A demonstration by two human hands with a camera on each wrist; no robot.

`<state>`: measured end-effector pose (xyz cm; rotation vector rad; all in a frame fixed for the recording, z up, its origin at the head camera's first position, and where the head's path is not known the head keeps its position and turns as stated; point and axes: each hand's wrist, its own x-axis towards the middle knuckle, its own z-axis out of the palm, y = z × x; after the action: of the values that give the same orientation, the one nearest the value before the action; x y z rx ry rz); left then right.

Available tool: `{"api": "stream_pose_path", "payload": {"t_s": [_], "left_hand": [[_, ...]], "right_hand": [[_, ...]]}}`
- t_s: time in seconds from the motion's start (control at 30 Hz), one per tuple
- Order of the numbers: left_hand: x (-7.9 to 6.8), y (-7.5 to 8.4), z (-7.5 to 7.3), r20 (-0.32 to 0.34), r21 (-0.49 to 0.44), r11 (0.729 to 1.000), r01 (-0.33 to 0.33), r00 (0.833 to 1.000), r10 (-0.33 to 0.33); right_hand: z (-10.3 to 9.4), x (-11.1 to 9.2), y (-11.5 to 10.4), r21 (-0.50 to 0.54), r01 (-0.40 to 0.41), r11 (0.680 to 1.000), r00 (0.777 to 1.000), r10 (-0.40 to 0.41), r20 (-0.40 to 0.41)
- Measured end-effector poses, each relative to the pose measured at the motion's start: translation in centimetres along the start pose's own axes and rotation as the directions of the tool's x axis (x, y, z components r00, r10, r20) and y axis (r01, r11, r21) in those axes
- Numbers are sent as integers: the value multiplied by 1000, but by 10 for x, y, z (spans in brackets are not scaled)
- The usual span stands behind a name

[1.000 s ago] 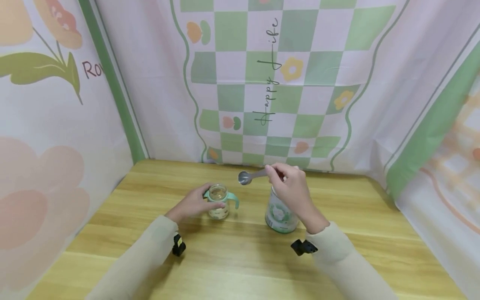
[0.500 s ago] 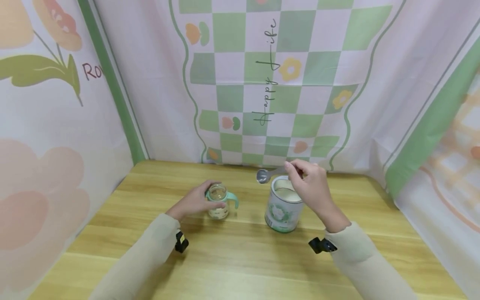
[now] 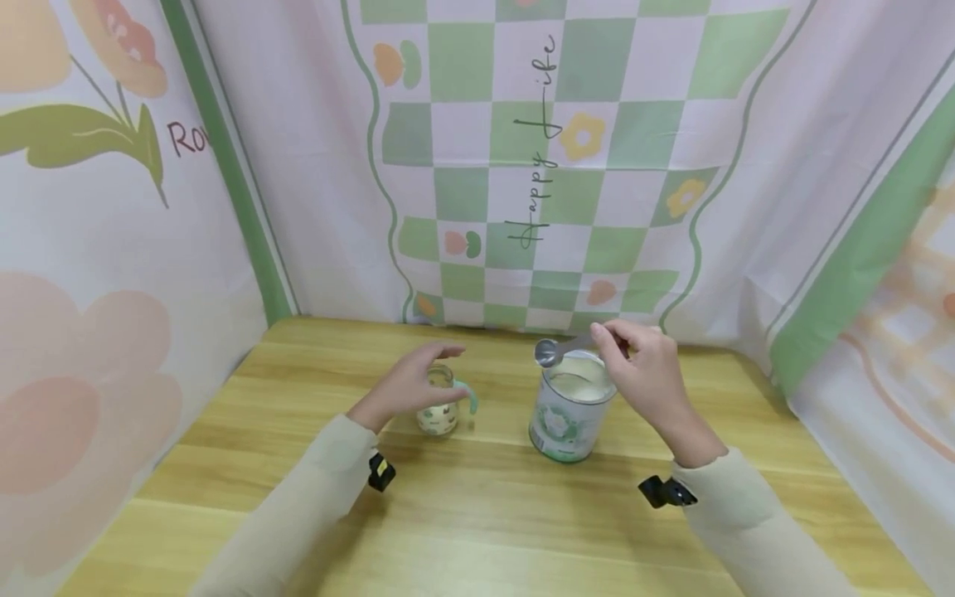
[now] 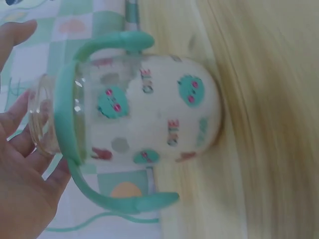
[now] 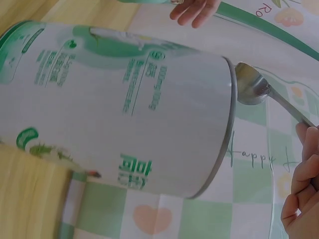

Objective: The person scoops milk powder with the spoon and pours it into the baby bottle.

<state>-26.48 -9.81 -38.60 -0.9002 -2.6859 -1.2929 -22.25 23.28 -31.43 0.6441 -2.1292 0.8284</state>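
Note:
My right hand (image 3: 649, 373) pinches the handle of a metal measuring spoon (image 3: 548, 353). Its bowl hangs at the far left rim of an open milk powder can (image 3: 569, 423), white with green print. Pale powder (image 3: 580, 386) shows inside the can. To the left, a clear baby bottle (image 3: 437, 419) with two mint handles stands upright and lidless. In the left wrist view a whitish filling shows in the bottle (image 4: 167, 112), below the mint collar. My left hand (image 3: 406, 383) is beside its neck, thumb and fingers spread apart, partly covering the bottle in the head view.
Both containers stand on a wooden table (image 3: 477, 514). A checked curtain (image 3: 515, 191) hangs along the table's back edge, with printed cloth (image 3: 112, 249) at the left. Each sleeve carries a small black wrist camera (image 3: 381, 472).
My right hand has moved right with the spoon, from between bottle and can to the can's rim. My left hand has let go of the bottle, its fingers lifting and spreading.

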Motion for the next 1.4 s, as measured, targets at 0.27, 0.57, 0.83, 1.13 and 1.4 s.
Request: {"api": "stream_pose_path", "payload": {"t_s": [0.27, 0.57, 0.83, 1.13, 1.4], "left_hand": [[13, 15, 13, -54, 123, 991, -61, 996, 68], [28, 40, 34, 0, 82, 992, -93, 996, 93], [42, 55, 53, 61, 10, 997, -83, 995, 82], [50, 57, 83, 78, -71, 997, 12, 997, -6], [54, 55, 101, 90, -213, 977, 32, 996, -13]], "right_hand": [[-12, -9, 12, -43, -20, 999, 1000, 20, 0], [-23, -19, 23, -68, -48, 997, 999, 48, -3], [-24, -28, 28, -68, -64, 996, 998, 65, 11], [-20, -34, 34, -62, -76, 995, 996, 79, 50], [-14, -38, 39, -81, -58, 995, 994, 64, 84]]}}
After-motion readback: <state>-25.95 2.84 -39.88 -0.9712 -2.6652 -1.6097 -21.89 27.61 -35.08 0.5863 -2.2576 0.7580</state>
